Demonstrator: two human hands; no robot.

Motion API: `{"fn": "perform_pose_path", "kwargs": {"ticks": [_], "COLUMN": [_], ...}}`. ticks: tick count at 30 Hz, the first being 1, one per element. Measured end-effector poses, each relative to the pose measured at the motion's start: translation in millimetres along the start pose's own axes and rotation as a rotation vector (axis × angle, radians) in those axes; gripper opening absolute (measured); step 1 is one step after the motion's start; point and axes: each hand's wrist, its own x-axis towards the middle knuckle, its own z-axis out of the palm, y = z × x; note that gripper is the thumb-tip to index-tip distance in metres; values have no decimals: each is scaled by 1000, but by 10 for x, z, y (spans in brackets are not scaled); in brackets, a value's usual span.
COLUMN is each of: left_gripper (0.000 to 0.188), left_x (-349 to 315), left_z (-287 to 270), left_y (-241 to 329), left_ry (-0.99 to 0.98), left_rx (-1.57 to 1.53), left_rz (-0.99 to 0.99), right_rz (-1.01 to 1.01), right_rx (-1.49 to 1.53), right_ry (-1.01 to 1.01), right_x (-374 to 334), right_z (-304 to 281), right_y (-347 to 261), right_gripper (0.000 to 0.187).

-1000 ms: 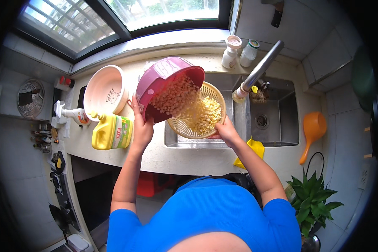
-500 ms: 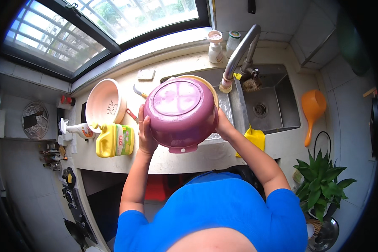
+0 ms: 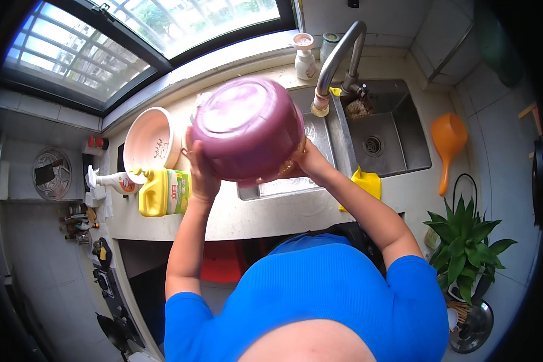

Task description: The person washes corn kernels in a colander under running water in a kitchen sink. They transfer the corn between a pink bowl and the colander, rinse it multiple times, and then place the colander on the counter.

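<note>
Between my two hands a shiny purple plastic basin (image 3: pixel 247 142) is held bottom up and tilted, above the left sink bowl (image 3: pixel 286 186). My left hand (image 3: pixel 203 173) grips its left side, fingers spread along the wall. On the right side my right hand (image 3: pixel 312 161) is closed on the rim, its fingertips hidden. Something yellowish shows at the rim beside my right hand, too small to make out. Whatever is inside the basin is hidden from above.
A metal faucet (image 3: pixel 338 57) arches over the sink divider. Right of it lies the second sink bowl (image 3: pixel 398 130) with a yellow cloth (image 3: pixel 365 183) at its front. Left stand a pink basin (image 3: pixel 143 142), a yellow jug (image 3: pixel 155 193) and a spray bottle (image 3: pixel 117 182). An orange ladle (image 3: pixel 449 137) lies far right.
The purple basin has moved up and left and tilted more, uncovering the front of the left sink bowl. The yellow rim that showed behind it is out of sight there.
</note>
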Motion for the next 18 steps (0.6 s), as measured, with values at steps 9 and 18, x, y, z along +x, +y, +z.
{"fn": "perform_pose_path", "kwargs": {"ticks": [9, 18], "left_gripper": [56, 60], "left_x": [0, 185], "left_z": [-214, -176], "left_y": [-357, 10], "left_ry": [201, 374], "left_rx": [-115, -854], "left_rz": [-507, -867], "right_rz": [16, 20], "right_rx": [-14, -9], "right_ry": [53, 115], "right_x": [-20, -11], "right_z": [-18, -98], "right_y": [63, 73], "right_gripper": [56, 58]}}
